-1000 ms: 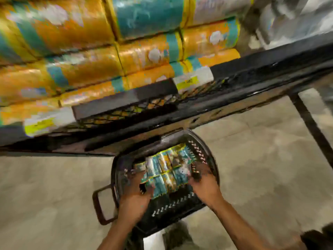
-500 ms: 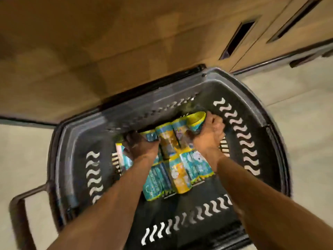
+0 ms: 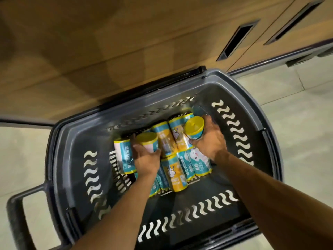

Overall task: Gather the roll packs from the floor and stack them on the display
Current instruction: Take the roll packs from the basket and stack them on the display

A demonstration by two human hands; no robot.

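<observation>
Basket: dark grey plastic shopping basket with wavy slots [image 3: 100, 230] stands on the pale tiled floor [image 3: 297, 109], both forearms reach down into it
Left hand: left hand [image 3: 146, 159] grips a teal-and-white wrapped cylindrical roll pack with a yellow end [image 3: 147, 142], thumb on one side, fingers on the other
Right hand: right hand [image 3: 210, 141] curls round a second yellow-ended teal roll pack [image 3: 195, 128]; fingers motion-blurred, so exact finger placement is unclear
Change: half a second ago both hands were dug into the flat-lying cluster; now each has one pack tipped up, yellow end toward camera, partly clear of the others
Remaining packs: loose teal-and-yellow roll packs [image 3: 177, 175] lie side by side on the basket bottom, one more [image 3: 124, 156] just left of the left hand
Behind: brown wooden panel with dark slots [image 3: 108, 42] just past the far rim; display shelf not in view
Meaning: likely start of a two-pack lift, stacking not yet done, most packs still in the basket
Risk: slick wrap, one-handed holds could slip on the way up
</observation>
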